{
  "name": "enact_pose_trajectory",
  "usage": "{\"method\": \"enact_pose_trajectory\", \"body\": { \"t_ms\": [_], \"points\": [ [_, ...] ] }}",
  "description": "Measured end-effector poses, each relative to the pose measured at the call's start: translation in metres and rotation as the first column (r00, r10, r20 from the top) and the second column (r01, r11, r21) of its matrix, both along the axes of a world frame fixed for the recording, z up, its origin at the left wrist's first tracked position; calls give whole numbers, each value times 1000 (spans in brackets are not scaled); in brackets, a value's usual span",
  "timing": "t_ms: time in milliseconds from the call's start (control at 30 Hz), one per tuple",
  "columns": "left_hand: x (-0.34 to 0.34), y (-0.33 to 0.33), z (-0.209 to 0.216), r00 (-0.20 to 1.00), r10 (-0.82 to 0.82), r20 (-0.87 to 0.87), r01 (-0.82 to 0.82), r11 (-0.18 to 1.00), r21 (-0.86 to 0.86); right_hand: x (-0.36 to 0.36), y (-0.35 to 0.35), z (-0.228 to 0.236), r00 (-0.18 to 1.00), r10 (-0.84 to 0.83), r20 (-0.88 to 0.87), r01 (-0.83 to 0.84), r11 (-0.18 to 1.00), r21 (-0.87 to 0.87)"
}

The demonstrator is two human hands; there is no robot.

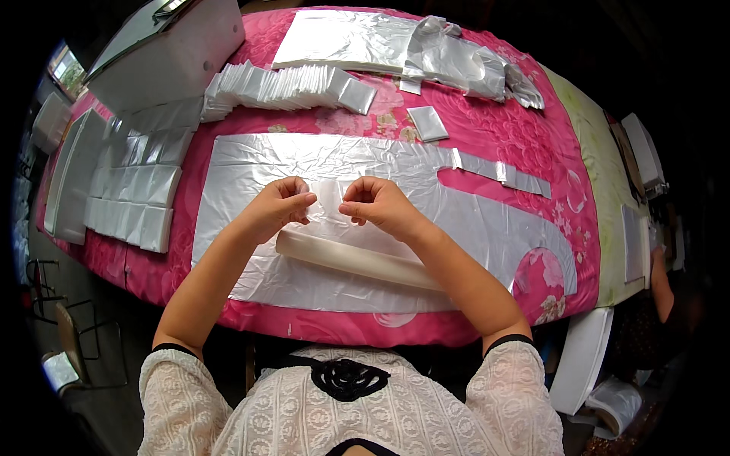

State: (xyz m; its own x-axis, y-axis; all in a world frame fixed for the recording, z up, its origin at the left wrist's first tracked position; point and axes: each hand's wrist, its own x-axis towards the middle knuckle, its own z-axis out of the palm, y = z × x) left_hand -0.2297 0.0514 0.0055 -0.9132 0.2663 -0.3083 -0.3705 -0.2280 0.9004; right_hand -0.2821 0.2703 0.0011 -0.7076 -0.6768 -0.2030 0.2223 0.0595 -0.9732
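Handling of a thin film at a cloth-covered surface [471, 121]. The left grip [281, 204] and the right grip [384, 209] each have thumb and forefinger pressed together, apparently pinching opposite edges of a small translucent film piece [328, 196]; the exact contact is too fine to tell. The film piece is between the fingertips, above a silvery vest-style plastic bag [247, 171] spread flat with its straps to the right. A pale roll [353, 260] lies on the bag just below the hands, its right end passing behind the right forearm. Good handling here would probably call for light, level tension from both sides, since such thin film may crease or cling; the right forearm is best kept from nudging the roll. Beyond lie a single folded packet [428, 123] and a row of folded packets [285, 87]. Writing: no brand, label or lettering can be read.
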Motion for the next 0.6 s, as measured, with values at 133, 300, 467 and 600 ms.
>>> {"method": "enact_pose_trajectory", "body": {
  "t_ms": [133, 300, 467, 600],
  "points": [
    [1, -11, -5, 999, 34, 40, -33, 999, -36, 2, -1, -4, 998, 31, -61, -24, 994, 111],
    [6, -24, -8, 980, 167, 109, -143, 969, -199, -24, 31, 9, 998, 20, -62, -8, 982, 190],
    [15, -36, -12, 978, 196, 69, -167, 939, -300, -98, 172, 23, 854, -375, -360, 495, 798, 342],
    [12, -40, -22, 984, 176, 20, -161, 934, -318, -150, 366, 31, 234, -573, -786, 959, 3, 284]
  ]
}}
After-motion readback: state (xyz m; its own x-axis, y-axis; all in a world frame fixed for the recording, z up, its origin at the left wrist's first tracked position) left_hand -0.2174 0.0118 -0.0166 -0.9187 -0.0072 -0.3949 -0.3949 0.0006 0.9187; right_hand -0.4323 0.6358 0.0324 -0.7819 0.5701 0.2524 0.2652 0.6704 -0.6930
